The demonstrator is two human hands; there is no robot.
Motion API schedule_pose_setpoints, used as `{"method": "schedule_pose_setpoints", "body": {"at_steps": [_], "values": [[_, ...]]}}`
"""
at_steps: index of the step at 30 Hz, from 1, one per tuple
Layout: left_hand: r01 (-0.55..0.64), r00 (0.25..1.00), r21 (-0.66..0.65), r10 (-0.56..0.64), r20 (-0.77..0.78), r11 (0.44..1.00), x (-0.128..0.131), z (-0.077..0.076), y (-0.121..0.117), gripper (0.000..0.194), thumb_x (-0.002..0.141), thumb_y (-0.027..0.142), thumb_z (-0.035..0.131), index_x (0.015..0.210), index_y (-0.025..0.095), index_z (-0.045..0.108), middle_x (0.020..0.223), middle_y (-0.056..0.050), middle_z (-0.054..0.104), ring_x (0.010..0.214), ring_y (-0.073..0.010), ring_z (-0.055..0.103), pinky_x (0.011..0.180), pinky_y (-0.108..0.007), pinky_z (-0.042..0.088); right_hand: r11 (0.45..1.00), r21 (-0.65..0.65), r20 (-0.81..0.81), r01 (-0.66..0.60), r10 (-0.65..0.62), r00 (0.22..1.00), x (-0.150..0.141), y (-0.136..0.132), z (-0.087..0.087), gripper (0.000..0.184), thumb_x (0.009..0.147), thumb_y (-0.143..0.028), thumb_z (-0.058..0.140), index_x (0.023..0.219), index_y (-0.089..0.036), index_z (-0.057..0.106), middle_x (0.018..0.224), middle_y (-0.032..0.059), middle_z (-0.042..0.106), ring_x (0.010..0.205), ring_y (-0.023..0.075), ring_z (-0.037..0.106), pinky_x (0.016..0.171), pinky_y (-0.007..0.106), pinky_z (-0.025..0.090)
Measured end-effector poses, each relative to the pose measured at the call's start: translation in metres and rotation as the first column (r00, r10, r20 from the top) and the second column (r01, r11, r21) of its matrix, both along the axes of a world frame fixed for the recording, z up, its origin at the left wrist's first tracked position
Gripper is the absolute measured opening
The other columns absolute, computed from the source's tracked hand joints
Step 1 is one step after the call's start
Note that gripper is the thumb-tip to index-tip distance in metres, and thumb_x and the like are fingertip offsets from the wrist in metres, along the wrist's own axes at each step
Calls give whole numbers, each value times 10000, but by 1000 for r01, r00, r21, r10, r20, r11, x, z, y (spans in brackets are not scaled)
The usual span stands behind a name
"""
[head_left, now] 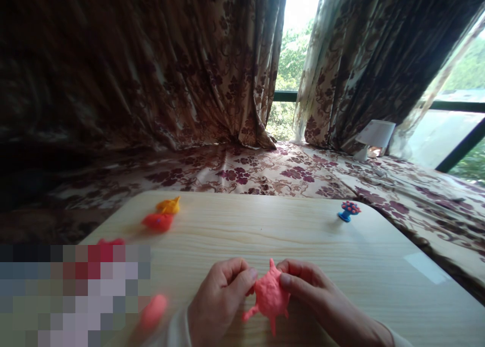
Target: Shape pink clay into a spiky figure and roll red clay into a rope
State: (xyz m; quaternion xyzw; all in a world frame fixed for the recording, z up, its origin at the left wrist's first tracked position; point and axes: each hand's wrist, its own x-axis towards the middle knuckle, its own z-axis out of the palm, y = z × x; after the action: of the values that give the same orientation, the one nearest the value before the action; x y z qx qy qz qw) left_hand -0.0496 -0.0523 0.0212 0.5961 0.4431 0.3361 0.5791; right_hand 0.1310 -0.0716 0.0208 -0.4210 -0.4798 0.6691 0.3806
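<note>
A lumpy pink clay piece (271,292) with several thin arms sticking out is held up between my two hands, over the near part of the table. My left hand (222,299) pinches it at its upper left edge with thumb and forefinger. On the other side, my right hand (316,291) pinches its upper right edge in the same way. One arm points up between the hands; others hang below and to the lower left. The fingertips behind the piece are hidden.
Left on the wooden table (242,226) lie yellow clay (169,205), red clay (158,221) and a pink lump (153,310). A blue clay mushroom-like figure (348,211) with red dots stands far right. Beyond are a white lamp (376,133) and curtains (212,64). A blurred patch hides the lower left.
</note>
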Motion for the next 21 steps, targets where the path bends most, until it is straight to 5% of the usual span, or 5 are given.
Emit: {"method": "schedule_pose_setpoints", "body": {"at_steps": [8,21], "values": [[-85,991,-62,91,94,994,-4,-7,1,429,858,498,382,678,162,580,672,-10,528,691,-156,471,679,-263,372,986,44,-71,159,-155,985,1,6,-12,264,845,-387,572,720,-155,596,673,-17,522,669,126,465,653,235,379],[-119,993,41,118,29,992,-4,-9,1,374,851,430,442,570,186,474,564,32,438,592,-127,408,601,-240,332,989,16,-78,149,-148,986,2,7,-13,305,837,-422,574,683,-159,555,656,-24,500,650,118,437,644,230,367]]}}
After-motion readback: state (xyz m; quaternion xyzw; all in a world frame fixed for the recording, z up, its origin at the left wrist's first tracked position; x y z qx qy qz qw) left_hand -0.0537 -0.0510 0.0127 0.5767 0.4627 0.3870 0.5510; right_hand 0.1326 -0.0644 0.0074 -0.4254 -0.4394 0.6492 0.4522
